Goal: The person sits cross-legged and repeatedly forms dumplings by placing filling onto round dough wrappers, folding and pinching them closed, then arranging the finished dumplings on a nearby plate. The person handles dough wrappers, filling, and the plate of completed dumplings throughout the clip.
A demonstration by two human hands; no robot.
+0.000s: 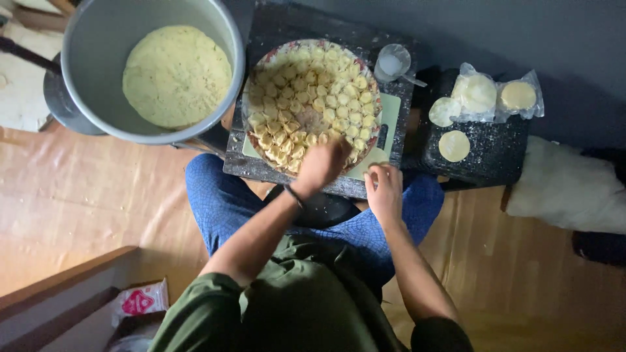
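Resting on a dark, flour-dusted table, a round tray with a patterned rim serves as the reference point for this entry. Contents of the tray: folded dumplings, pale yellow, packed in close rings from the rim inward, with a small bare patch near the centre. A pale green board lies under the tray and shows at its right and near edges.

Left hand: over the near edge of the tray, fingers curled down among the outermost dumplings; whether the grip is closed on one cannot be told, as the fingertips are hidden. A dark band circles that wrist.

Right hand: just off the near right edge of the tray, on the board, fingers bent together at a pale dough piece; the grip itself is not clear.

Left of the tray: a large grey metal pot, holding a flat-topped mass of pale yellow filling at its bottom.

Beyond the tray's right rim: a small clear cup with a spoon beside it.

Further right of the tray: a dark block carrying round dough wrappers, some loose, some in a clear plastic packet.
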